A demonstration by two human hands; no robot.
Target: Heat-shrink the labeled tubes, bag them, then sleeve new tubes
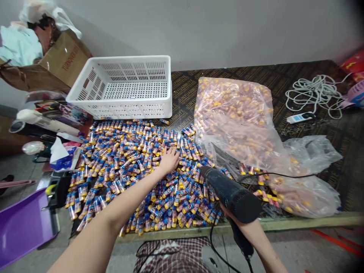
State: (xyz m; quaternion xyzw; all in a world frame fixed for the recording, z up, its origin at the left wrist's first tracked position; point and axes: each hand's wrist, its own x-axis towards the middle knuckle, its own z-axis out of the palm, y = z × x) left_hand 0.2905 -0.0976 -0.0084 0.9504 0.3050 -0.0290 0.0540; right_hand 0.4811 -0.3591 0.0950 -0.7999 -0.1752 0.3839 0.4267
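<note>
A wide layer of small tubes point(127, 167) with blue and yellow ends and printed wraps covers the left and middle of the table. My left hand point(170, 159) lies on top of them, palm down, fingers stretched out and touching several tubes. I cannot make out anything held in it. In my right hand point(241, 224) is a black heat gun point(230, 193), gripped by its handle. Its nozzle points forward and left over the tubes' right side, and its cord hangs down below.
Behind the tubes stands a white plastic crate point(127, 104). A clear bag point(233, 117) full of pink and yellow tubes lies to the right. Farther right are a coiled white cord point(315, 93) and a power strip point(301, 117). A cardboard box point(65, 60) and purple dustpan point(25, 227) are left.
</note>
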